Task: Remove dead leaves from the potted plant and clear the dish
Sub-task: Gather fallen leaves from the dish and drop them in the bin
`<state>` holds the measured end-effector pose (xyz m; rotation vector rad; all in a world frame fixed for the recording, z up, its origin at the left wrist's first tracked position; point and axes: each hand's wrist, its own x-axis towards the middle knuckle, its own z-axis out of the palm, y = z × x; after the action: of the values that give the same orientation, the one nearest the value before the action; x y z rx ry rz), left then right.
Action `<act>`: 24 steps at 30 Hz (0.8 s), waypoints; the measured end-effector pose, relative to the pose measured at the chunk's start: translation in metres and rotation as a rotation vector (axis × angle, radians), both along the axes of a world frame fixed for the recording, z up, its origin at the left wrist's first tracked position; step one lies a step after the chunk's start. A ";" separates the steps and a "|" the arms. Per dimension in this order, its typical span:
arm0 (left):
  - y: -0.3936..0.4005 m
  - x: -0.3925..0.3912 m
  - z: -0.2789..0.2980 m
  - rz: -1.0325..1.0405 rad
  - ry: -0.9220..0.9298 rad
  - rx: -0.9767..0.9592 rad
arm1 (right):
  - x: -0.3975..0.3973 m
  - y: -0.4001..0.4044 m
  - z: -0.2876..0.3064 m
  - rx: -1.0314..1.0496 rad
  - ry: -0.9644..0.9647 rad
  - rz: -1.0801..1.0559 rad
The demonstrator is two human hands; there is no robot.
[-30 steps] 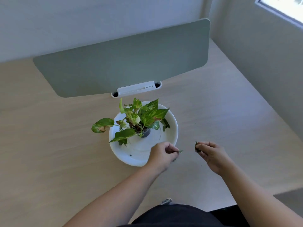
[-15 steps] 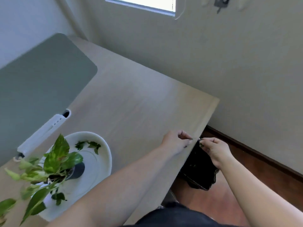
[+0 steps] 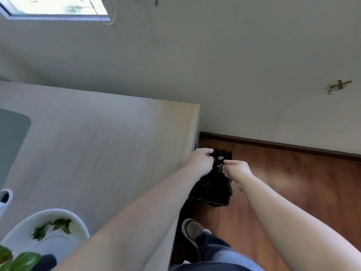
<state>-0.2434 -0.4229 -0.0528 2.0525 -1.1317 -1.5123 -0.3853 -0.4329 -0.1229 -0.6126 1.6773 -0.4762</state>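
Both my hands hang past the desk's right edge, over a black bin bag (image 3: 212, 190) on the floor. My left hand (image 3: 201, 163) has curled fingers with nothing visible in them. My right hand (image 3: 235, 170) is curled in a pinch; dark bits at its fingertips blend into the bag. A small pale green leaf piece (image 3: 220, 158) shows between the two hands, above the bag. At the bottom left stands the white dish (image 3: 78, 225) with loose dead leaves (image 3: 52, 228) in it. The potted plant (image 3: 21, 259) is mostly cut off.
The wooden desk (image 3: 107, 153) ends at its right edge just left of the hands. Beyond it lie a brown wood floor (image 3: 293, 182), the wall and its skirting. My shoe (image 3: 192, 231) is below the bag. A grey-green divider (image 3: 11, 137) stands at the left.
The view has swung right, from the plant to the floor beside the desk. Both hands moved from the dish to above the black bin bag, and a leaf piece now shows between them.
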 end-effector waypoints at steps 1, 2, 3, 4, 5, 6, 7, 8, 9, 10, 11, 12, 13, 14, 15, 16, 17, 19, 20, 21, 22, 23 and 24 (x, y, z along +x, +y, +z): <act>0.000 -0.001 0.001 -0.002 0.005 0.005 | -0.001 -0.001 -0.001 0.012 0.027 0.040; 0.000 0.000 0.001 0.000 0.010 0.008 | -0.002 -0.001 -0.001 0.023 0.046 0.072; 0.001 0.001 0.003 0.005 0.015 0.005 | -0.002 -0.002 -0.001 0.030 0.060 0.093; 0.003 0.002 0.005 0.011 0.019 0.000 | -0.002 -0.002 0.000 0.036 0.063 0.105; 0.004 0.004 0.007 0.024 0.024 -0.007 | -0.002 -0.002 0.001 0.041 0.061 0.116; 0.006 0.006 0.010 0.037 0.031 -0.016 | -0.003 -0.003 0.001 0.043 0.058 0.123; 0.008 0.009 0.012 0.055 0.039 -0.033 | -0.002 -0.003 0.001 0.040 0.050 0.129; 0.010 0.012 0.014 0.071 0.052 -0.052 | -0.002 -0.003 0.001 0.037 0.041 0.129; 0.014 0.016 0.018 0.093 0.068 -0.070 | -0.001 -0.004 0.002 0.030 0.033 0.130; 0.019 0.020 0.021 0.120 0.088 -0.084 | 0.000 -0.004 0.003 0.020 0.023 0.129; 0.024 0.025 0.024 0.157 0.113 -0.098 | 0.004 -0.004 0.006 0.005 0.011 0.129; 0.029 0.029 0.027 0.194 0.137 -0.107 | 0.005 -0.005 0.010 -0.012 -0.004 0.120; 0.035 0.036 0.030 0.243 0.159 -0.120 | 0.010 -0.006 0.014 -0.032 -0.023 0.123; 0.042 0.042 0.033 0.285 0.176 -0.136 | 0.016 -0.006 0.019 -0.054 -0.041 0.123; 0.051 0.050 0.036 0.327 0.192 -0.156 | 0.024 -0.006 0.025 -0.080 -0.060 0.131; 0.060 0.057 0.039 0.368 0.207 -0.174 | 0.033 -0.006 0.031 -0.108 -0.078 0.138; 0.070 0.065 0.040 0.416 0.225 -0.186 | 0.042 -0.004 0.037 -0.134 -0.095 0.154; 0.093 0.081 0.042 0.524 0.245 -0.200 | 0.067 0.001 0.049 -0.182 -0.133 0.220; 0.107 0.091 0.042 0.588 0.243 -0.203 | 0.083 0.004 0.056 -0.200 -0.156 0.275; 0.118 0.097 0.039 0.644 0.246 -0.190 | 0.093 0.007 0.060 -0.206 -0.171 0.317; 0.133 0.107 0.038 0.723 0.249 -0.186 | 0.109 0.011 0.066 -0.207 -0.193 0.380; 0.146 0.114 0.035 0.800 0.259 -0.177 | 0.123 0.015 0.070 -0.206 -0.217 0.441; 0.161 0.121 0.033 0.879 0.268 -0.173 | 0.138 0.020 0.075 -0.201 -0.243 0.507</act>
<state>-0.1219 -0.2622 -0.0199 1.7755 -0.1738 -1.1216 -0.2475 -0.4130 -0.0478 -1.0490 1.1943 -0.3339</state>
